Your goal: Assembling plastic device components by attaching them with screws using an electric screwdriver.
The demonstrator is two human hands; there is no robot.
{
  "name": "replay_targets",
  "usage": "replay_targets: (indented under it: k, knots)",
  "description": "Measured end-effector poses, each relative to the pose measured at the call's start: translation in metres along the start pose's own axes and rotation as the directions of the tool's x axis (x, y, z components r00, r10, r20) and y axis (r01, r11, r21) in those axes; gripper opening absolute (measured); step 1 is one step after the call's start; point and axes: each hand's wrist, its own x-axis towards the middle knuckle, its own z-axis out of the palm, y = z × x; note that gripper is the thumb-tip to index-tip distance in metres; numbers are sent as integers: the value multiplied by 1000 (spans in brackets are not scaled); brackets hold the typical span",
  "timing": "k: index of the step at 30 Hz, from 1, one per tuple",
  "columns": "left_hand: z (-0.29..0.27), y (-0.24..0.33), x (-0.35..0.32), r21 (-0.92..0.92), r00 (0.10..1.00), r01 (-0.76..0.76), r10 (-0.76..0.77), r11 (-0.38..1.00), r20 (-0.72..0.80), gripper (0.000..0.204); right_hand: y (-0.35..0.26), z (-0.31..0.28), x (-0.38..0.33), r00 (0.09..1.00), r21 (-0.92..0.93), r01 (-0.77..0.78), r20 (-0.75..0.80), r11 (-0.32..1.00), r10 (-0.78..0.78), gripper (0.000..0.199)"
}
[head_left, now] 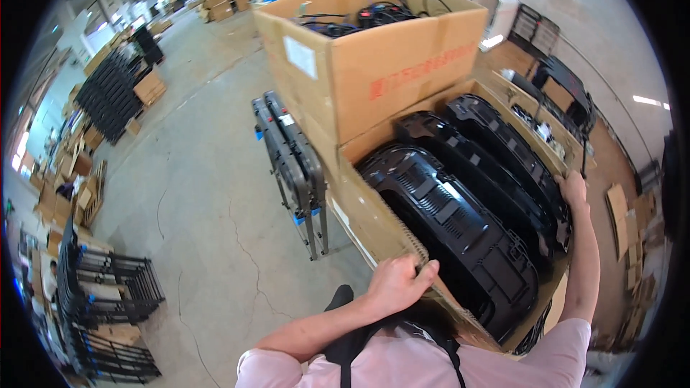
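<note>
The left hand (399, 284) has its grip clamped on the left edge of the low box (368, 223). The right hand (573, 188) has its grip curled on the right edge. Big black plastic parts (449, 205) sit side by side inside. A tall box (410, 72) with wires (388, 13) is at the far edge. A hard pull could rip the card edge, and a bump might tip the tall box.

Smooth, glossy plastic panels (445, 205) — their matt, rough-edged cardboard box (377, 224) — smooth concrete floor (208, 179)
</note>
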Motion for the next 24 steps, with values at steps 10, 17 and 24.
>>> replay_targets:
  k: [10, 17, 24]
  knots:
    - [-2, 18, -1, -7, 997, 82, -82, 997, -14, 52, -23, -11, -19, 998, 75, -62, -9, 995, 63, 33]
    - [-16, -1, -12, 180, 994, -2, -18, 984, 112, 52, 5, -7, -33, 992, 229, -24, -117, 973, 52, 48]
    - [-31, -63, -69, -11, 930, -35, 36, 999, 366, 40, 54, -101, -199, 965, 421, -172, -111, 890, 239, 37]
